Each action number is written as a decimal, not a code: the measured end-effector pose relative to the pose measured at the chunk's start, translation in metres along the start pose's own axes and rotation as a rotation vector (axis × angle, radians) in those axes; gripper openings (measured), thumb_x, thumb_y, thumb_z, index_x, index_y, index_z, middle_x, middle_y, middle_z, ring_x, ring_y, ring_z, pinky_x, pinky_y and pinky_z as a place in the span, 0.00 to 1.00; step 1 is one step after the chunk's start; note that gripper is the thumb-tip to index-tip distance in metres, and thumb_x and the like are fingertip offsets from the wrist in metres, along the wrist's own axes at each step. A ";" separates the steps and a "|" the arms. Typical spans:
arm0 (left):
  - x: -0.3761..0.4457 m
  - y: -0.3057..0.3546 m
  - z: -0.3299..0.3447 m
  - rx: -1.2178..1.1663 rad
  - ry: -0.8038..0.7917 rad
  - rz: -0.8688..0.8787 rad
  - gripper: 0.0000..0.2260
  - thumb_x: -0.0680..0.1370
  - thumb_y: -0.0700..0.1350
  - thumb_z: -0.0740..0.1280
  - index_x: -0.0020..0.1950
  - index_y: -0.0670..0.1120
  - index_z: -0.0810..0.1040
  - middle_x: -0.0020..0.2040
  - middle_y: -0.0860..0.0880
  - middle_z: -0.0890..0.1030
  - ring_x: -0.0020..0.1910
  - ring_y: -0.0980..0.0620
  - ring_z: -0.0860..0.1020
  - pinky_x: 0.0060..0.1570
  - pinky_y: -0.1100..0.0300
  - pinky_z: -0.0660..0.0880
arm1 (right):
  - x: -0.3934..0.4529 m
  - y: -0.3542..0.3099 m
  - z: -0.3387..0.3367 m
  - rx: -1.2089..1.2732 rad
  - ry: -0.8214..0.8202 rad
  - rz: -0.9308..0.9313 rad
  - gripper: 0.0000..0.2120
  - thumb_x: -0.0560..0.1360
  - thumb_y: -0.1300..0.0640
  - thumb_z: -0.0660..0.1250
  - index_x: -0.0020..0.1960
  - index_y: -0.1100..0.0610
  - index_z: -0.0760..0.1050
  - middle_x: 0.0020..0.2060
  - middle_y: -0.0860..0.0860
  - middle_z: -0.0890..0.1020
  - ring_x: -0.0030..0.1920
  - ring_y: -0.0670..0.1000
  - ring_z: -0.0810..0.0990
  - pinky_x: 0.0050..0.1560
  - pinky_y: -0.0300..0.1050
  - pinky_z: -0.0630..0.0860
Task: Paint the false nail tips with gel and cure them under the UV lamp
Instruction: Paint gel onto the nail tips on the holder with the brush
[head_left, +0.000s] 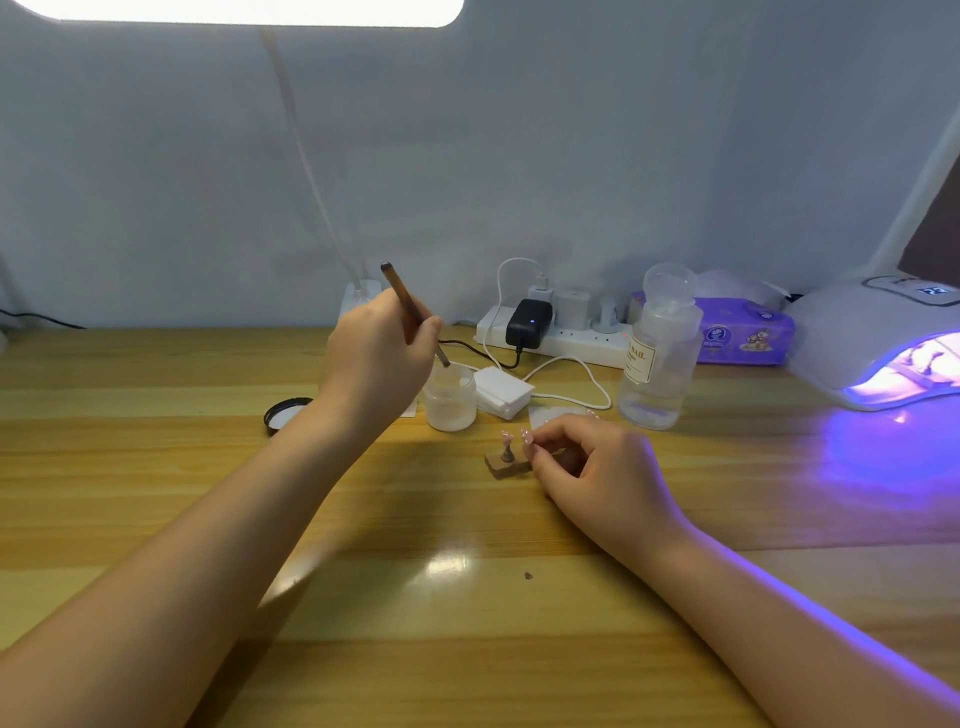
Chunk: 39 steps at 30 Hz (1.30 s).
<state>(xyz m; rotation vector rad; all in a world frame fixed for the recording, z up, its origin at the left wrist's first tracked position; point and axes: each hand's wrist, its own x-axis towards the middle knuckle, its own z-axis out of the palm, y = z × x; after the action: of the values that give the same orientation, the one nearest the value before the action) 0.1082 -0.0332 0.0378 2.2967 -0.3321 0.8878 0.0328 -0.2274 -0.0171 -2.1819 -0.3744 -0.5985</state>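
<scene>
My left hand (382, 348) grips a brown-handled brush (405, 301), its tip dipped at the rim of a small open white jar (451, 397). My right hand (587, 462) rests on the wooden table, fingers curled, pinching a pink false nail tip (527, 436) on its stand. A second pink tip (507, 440) stands upright on a small wooden block (501, 465) just left of that hand. At the far right the white UV lamp (857, 332) glows violet, casting purple light on the table.
The jar's black lid (284, 413) lies left of the jar. A white pad stack (503, 392), clear pump bottle (660, 358), power strip (556, 332) with chargers and cables, and purple tissue pack (743, 332) line the back. A white wall stands behind.
</scene>
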 end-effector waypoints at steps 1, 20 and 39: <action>-0.001 0.001 0.000 -0.009 0.003 -0.008 0.05 0.80 0.43 0.66 0.44 0.44 0.77 0.34 0.57 0.73 0.34 0.58 0.73 0.33 0.68 0.65 | 0.000 0.000 0.000 0.010 0.004 0.005 0.04 0.71 0.63 0.71 0.42 0.56 0.82 0.32 0.41 0.79 0.35 0.36 0.76 0.35 0.25 0.68; -0.002 -0.005 0.007 -0.049 -0.067 -0.062 0.06 0.81 0.45 0.65 0.45 0.46 0.74 0.36 0.53 0.77 0.37 0.54 0.77 0.34 0.70 0.67 | 0.001 0.001 0.002 0.073 0.026 0.004 0.04 0.72 0.63 0.71 0.40 0.56 0.80 0.29 0.42 0.78 0.30 0.42 0.74 0.32 0.30 0.68; -0.006 -0.008 0.004 0.002 0.105 0.007 0.14 0.79 0.55 0.66 0.41 0.45 0.77 0.34 0.52 0.80 0.34 0.52 0.79 0.31 0.69 0.66 | 0.001 0.000 0.001 0.053 0.019 -0.022 0.02 0.72 0.59 0.71 0.40 0.56 0.81 0.29 0.43 0.78 0.31 0.40 0.74 0.33 0.29 0.69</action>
<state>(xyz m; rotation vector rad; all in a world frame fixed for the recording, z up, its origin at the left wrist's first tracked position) 0.1091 -0.0293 0.0278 2.2423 -0.2939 1.0090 0.0335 -0.2266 -0.0172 -2.1224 -0.3996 -0.6147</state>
